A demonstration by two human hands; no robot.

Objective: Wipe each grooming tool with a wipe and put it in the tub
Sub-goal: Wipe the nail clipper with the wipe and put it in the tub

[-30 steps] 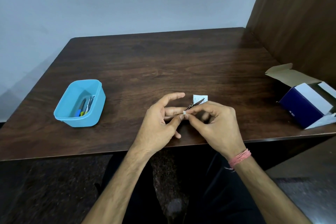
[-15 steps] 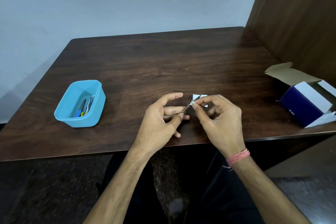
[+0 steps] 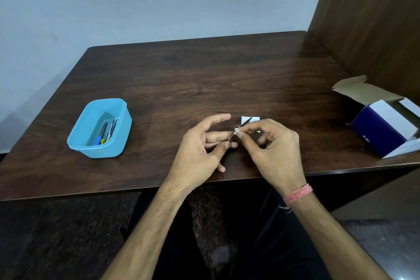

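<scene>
One thin metal grooming tool sits between our hands, above the near middle of the table. It is slim, dark and shiny, tilted so its far tip points up and to the right; what kind of tool it is we cannot tell at this size. Our left hand pinches its near end between thumb and a finger, while the index finger sticks out straight above. Our right hand pinches a small white wipe around the middle of the tool, fingers curled in tight.

Just behind the tool's far tip a small white sachet lies flat on the wood, partly hidden by our right fingers. A pink thread band circles our right wrist.

Well off to the left stands the light blue tub, open at the top. Inside it we see several tools lying together: one with blue and yellow at its near end, others grey and metallic. At the right edge of the table lies an opened cardboard box, dark blue and white, its brown flap raised. A wooden panel rises behind it.
</scene>
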